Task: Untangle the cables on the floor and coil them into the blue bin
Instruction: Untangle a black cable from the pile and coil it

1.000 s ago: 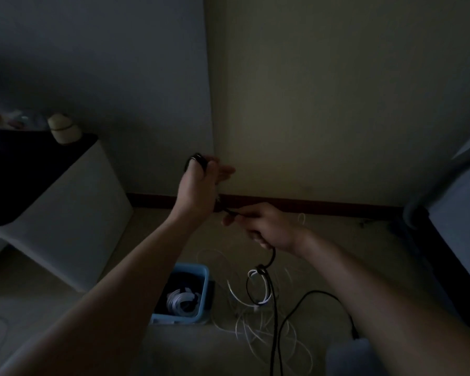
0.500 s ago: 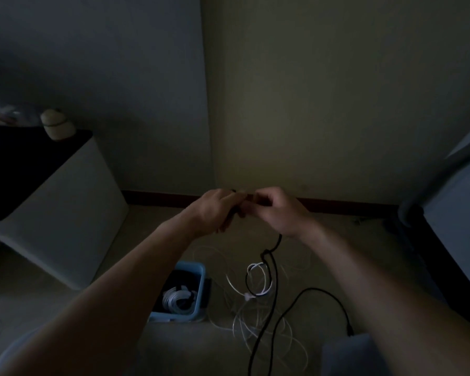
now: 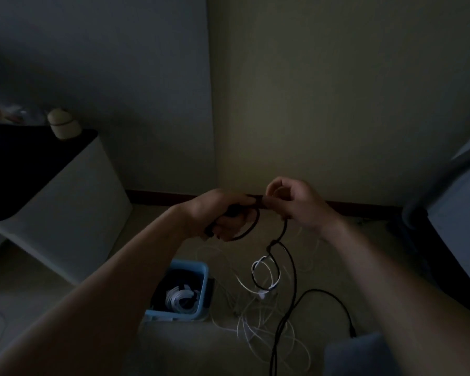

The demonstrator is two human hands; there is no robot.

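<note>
My left hand (image 3: 223,214) grips a small coil of the black cable (image 3: 292,270), one loop curving out under its fingers. Close beside it, my right hand (image 3: 296,203) pinches the same cable where it leaves the coil. From there the black cable hangs down, knotted with a white cable (image 3: 266,278), and trails onto the floor. More white cables (image 3: 258,327) lie tangled on the floor below. The blue bin (image 3: 202,275) stands on the floor left of the tangle, a coiled white cable (image 3: 178,295) inside it.
A white cabinet (image 3: 65,213) with a dark top stands at the left, a small rounded object (image 3: 63,124) on it. Walls meet in a corner behind my hands. Dark furniture (image 3: 451,226) fills the right edge. The room is dim.
My left hand dropped from its raised position and met my right hand. A new loop of black cable now shows under the left hand, and the right hand has risen slightly.
</note>
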